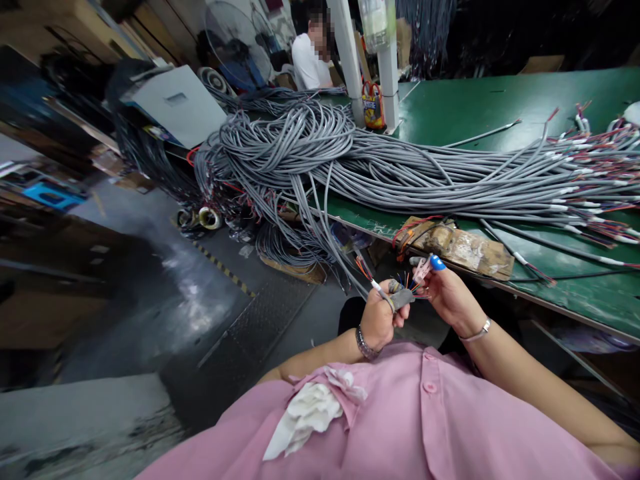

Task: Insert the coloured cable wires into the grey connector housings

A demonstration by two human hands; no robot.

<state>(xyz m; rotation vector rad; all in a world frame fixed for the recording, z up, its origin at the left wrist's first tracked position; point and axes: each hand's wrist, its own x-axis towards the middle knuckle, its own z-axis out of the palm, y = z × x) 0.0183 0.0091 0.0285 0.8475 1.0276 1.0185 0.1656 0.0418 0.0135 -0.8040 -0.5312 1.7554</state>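
My left hand (379, 317) is closed around a grey cable (384, 295), whose white-banded end shows orange and red wire ends. Grey wrapping covers fingers of this hand. Just beyond them, thin coloured wires (407, 283) fan out between my two hands. My right hand (453, 300), with a blue cover on its thumb, pinches a small pale pink clip-like piece (423, 269) beside those wires. Its exact kind is too small to make out. Both hands are in front of my body, just off the table's near edge.
A thick bundle of grey cables (400, 167) lies along the green table (465, 107), stripped ends at the right. A taped cardboard piece (465, 248) sits at its near edge. Behind are a white post (345, 53), a fan (235, 43) and a person in white (307, 63).
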